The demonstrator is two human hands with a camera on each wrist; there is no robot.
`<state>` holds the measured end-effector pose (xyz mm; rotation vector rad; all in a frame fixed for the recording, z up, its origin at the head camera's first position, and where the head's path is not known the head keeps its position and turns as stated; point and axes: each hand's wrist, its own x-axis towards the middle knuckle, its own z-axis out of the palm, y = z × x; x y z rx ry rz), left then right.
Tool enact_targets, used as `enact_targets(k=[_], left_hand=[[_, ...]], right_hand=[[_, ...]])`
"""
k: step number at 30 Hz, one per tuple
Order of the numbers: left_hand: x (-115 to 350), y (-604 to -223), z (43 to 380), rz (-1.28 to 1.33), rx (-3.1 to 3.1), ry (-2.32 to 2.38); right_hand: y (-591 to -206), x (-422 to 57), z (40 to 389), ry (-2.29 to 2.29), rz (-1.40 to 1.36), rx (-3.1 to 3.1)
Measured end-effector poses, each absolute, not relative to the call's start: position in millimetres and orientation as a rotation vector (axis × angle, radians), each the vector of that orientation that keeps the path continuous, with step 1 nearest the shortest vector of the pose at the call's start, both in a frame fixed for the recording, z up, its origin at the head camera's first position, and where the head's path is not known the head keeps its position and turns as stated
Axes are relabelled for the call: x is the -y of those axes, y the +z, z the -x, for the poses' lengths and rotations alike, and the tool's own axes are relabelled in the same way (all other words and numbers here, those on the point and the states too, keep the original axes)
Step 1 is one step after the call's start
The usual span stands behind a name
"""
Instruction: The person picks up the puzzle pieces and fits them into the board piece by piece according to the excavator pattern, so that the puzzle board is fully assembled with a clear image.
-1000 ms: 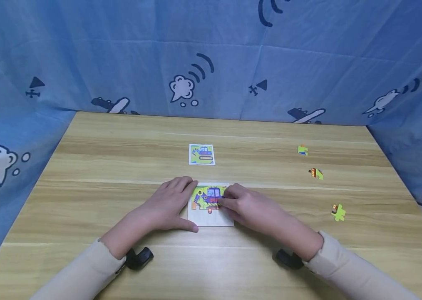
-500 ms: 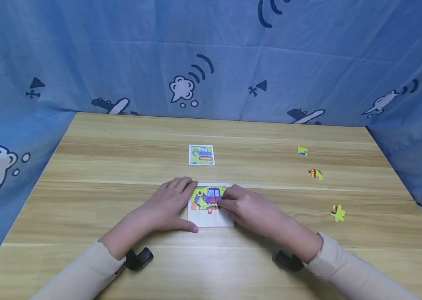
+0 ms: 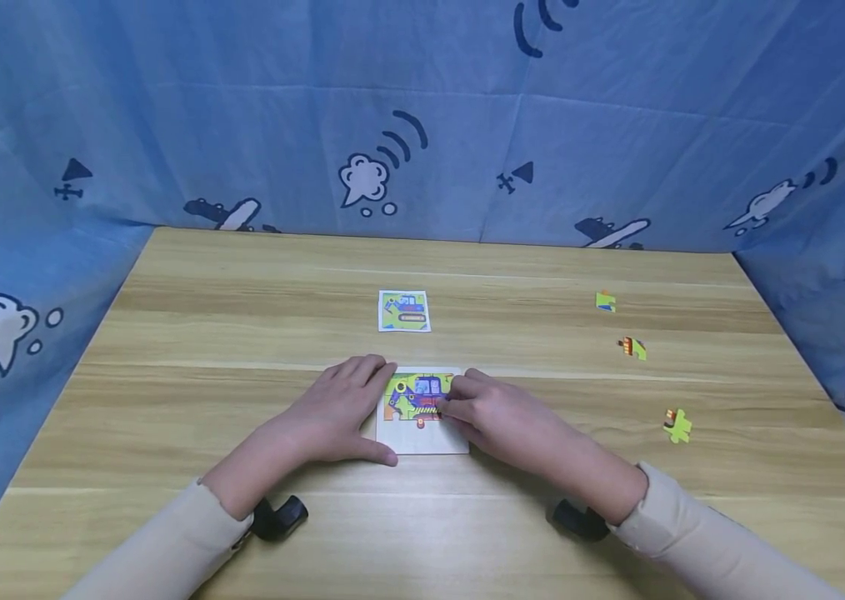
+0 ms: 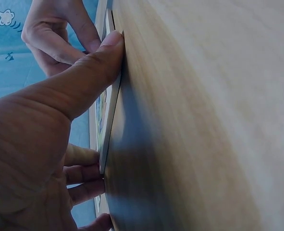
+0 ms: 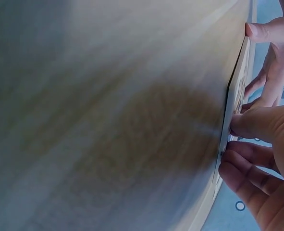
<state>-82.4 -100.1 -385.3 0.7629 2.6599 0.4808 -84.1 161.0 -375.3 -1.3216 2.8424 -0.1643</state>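
A white puzzle board (image 3: 422,442), partly filled with a colourful excavator picture, lies flat on the table between both hands. My left hand (image 3: 340,408) rests against the board's left side; the thumb lies along its near edge and the other fingers reach its far-left corner. Bent fingers of my right hand (image 3: 501,414) bear on the right part of the picture, apparently pinching a puzzle piece that they mostly cover. In the right wrist view, the right thumb (image 5: 252,122) touches the board. Bare white backing shows along the board's near side.
A small picture card (image 3: 403,311) of the excavator lies behind the board. Three loose puzzle pieces lie at the right: a green one with blue (image 3: 606,302), a red-and-green one (image 3: 632,348) and a mostly green one (image 3: 677,426). Blue printed cloth (image 3: 452,125) stands behind the table.
Almost nothing differs. Both hands stay at the board, with only a slight shift of the right fingers and of the camera view.
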Motion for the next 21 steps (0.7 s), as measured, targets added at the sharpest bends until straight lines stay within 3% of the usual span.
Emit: enact_targets(k=[12, 21], left_hand=[[100.0, -384.9, 82.8, -0.769, -2.669, 0.467], [99.2, -385.0, 82.0, -0.759, -2.666, 0.465]], right_hand=[[-374.1, -172.3, 87.0, -0.416, 1.222, -2.741], [-371.7, -208.5, 111.5, -0.603, 1.025, -2.698]])
